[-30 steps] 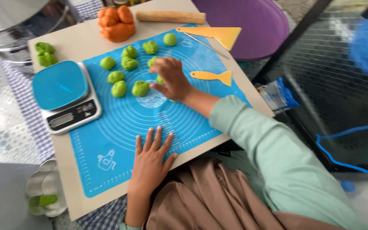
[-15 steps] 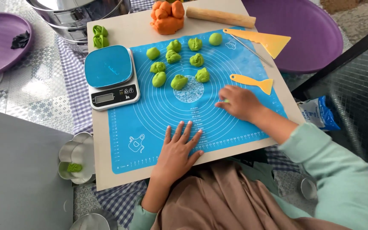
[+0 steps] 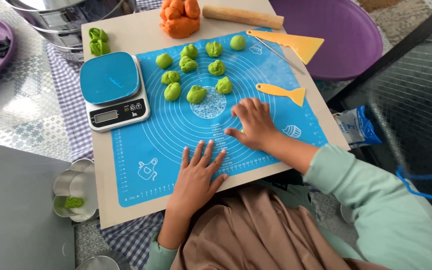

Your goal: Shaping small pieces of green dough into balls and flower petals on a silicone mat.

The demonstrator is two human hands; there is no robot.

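Dough under your right hand (image 3: 256, 125) is nearly hidden, cupped by curled fingers; your left hand (image 3: 198, 172) lies spread flat just nearer you.

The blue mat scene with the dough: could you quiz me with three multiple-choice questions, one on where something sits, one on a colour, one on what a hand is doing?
1. Where is the kitchen scale?
A. At the mat's upper left corner
B. On the purple tray
C. Under the rolling pin

2. What colour is the large dough lump by the rolling pin?
A. Green
B. Orange
C. White

3. How does the left hand lie?
A. Closed around a scraper
B. Lifted off the table
C. Flat on the mat, fingers spread

Answers:
1. A: the kitchen scale sits at the upper left corner of the blue mat, left of the green dough balls.
2. B: the dough lump beside the rolling pin is orange.
3. C: the left hand lies palm down on the mat, holding nothing, while the right hand is cupped on the mat beside it.
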